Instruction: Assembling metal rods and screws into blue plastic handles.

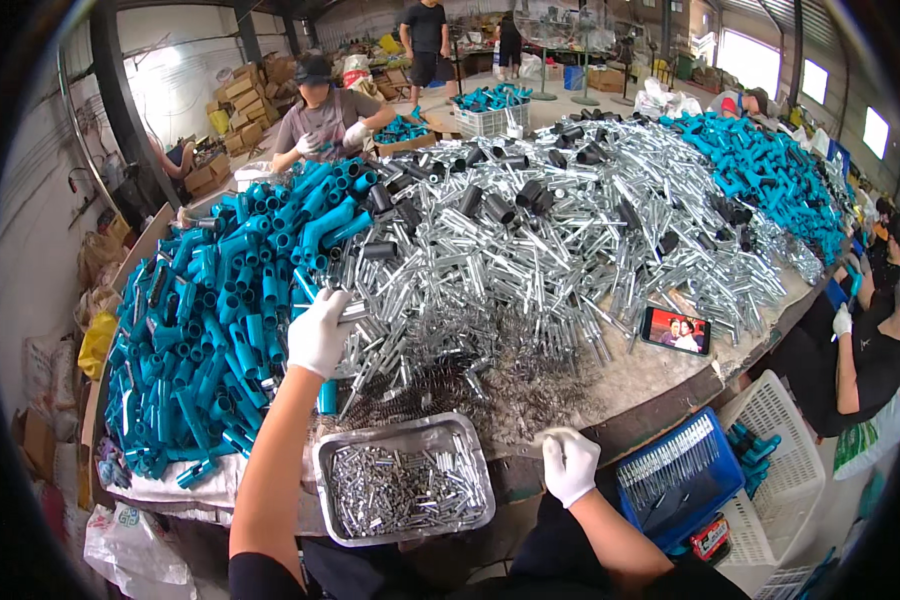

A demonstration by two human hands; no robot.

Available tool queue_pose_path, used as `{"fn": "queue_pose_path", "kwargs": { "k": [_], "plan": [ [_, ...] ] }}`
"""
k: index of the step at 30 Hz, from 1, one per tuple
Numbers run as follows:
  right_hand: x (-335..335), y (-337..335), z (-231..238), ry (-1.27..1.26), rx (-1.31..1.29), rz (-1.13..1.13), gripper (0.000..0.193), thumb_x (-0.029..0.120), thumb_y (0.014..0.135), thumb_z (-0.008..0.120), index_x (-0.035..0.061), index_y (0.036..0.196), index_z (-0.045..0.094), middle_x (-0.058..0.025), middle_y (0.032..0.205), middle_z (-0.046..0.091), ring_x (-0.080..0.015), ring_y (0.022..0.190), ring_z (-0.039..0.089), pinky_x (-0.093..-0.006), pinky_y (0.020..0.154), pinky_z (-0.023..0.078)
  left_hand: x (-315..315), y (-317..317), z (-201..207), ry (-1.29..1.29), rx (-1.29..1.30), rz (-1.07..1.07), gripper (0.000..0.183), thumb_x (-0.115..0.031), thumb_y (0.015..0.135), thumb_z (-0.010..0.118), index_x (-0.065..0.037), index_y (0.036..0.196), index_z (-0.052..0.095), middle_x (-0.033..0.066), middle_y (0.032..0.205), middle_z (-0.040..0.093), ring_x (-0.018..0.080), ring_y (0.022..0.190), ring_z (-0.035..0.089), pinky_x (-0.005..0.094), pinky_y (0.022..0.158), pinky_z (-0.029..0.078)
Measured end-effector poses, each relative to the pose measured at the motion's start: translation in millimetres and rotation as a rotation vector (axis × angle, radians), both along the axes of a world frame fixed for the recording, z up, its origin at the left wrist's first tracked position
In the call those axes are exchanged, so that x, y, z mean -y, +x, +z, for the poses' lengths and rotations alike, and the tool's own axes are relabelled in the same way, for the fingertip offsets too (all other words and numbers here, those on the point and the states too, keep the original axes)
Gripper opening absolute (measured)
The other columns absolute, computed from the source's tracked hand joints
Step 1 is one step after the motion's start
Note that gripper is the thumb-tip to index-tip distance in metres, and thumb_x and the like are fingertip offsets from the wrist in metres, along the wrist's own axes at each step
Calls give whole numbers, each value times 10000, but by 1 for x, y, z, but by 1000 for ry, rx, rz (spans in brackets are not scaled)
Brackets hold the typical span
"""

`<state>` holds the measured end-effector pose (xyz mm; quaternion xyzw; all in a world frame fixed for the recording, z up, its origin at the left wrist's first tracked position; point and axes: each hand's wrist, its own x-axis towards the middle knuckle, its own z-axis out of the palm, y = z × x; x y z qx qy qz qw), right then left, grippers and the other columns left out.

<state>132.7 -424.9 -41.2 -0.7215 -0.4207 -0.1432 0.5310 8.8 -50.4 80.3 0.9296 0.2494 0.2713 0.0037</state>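
My left hand, in a white glove, reaches to where the teal tubular parts meet the heap of silver metal rods and tubes. Its fingers are curled, with silver tube ends against them; I cannot make out what lies within the grip. My right hand, also gloved, is closed at the bench's front edge, beside loose dark springs; whatever its fingers pinch is hidden. Between my forearms stands a metal tray of small silver pins or screws.
A phone showing a video lies on the bench. To the right are a blue bin of rods and a white crate with teal parts. Black sleeves dot the heap. Co-workers sit across and at right.
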Motion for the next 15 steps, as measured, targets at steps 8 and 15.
{"fn": "queue_pose_path", "kwargs": {
  "k": [8,15],
  "plan": [
    [-14,-57,54,-287,-1267,783,452,387,1063,400,14,1178,628,-27,723,675,-94,564,623,-226,493,489,202,-87,6,-237,-47,-498,344,-52,702,733,-130,1035,697,63,971,709,243,705,701,318,606,567],
    [-11,-99,-9,-9,-1765,1186,372,248,1064,426,-26,1295,526,-96,1214,601,-160,1125,594,-303,1000,464,252,-111,-11,-359,49,-663,370,-132,682,766,-141,1046,698,63,1018,651,272,764,681,361,590,539]
  ]
}}
